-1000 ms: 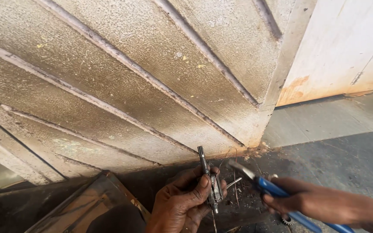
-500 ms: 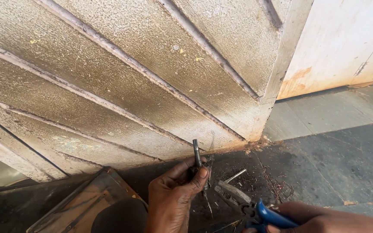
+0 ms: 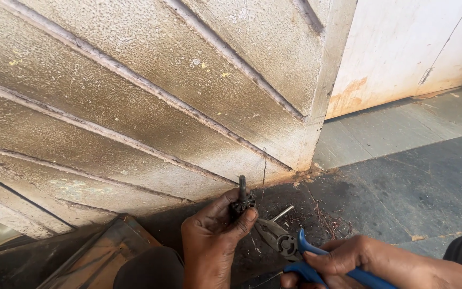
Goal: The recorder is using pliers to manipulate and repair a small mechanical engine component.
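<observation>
Left hand [image 3: 209, 243] closed, fingers [image 3: 244, 220] clamped on a small dark metal part with a short upright shaft [image 3: 241, 199], held low before the weathered grey ribbed metal panel [image 3: 151, 91] and above the dark stained floor [image 3: 402, 182]. Right hand [image 3: 343, 258] wrapped, fingers together, round the blue handles of grey-jawed metal pliers [image 3: 287, 246], nose aimed toward that part, just beside the left hand. Thin reddish wire scraps [image 3: 330, 219] scattered on the floor near the pliers.

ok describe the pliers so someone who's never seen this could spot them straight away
Start at the big ribbed metal door and drop to the dark floor at its foot. There the right hand grips the pliers: the only tool with bright blue handles, its grey jaws pointing toward the left hand.
</observation>
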